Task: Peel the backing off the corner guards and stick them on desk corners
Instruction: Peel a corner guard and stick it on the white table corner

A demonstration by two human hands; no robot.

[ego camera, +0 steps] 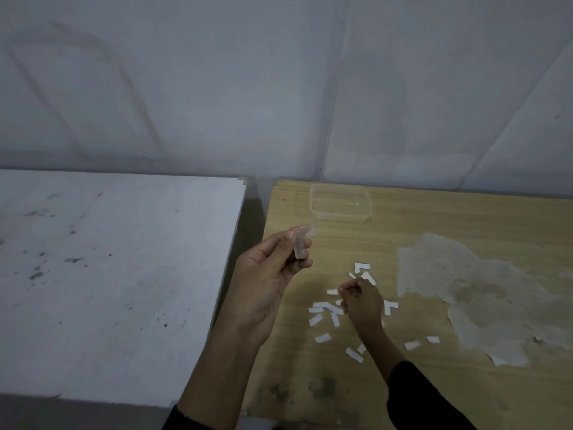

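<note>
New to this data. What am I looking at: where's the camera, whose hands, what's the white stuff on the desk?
No machine here: a person works bare-handed, and the single picture comes from a camera worn on their head, looking forward and down. The left hand pinches a clear corner guard between thumb and fingers. The right hand is curled low over the wooden desk; whether it holds a strip cannot be told. Around it lie small white backing strips, probably peeled off guards. Further back stands a clear plastic tub, and to the right is a patch of torn paper residue. A separate white tabletop sits on the left.
</note>
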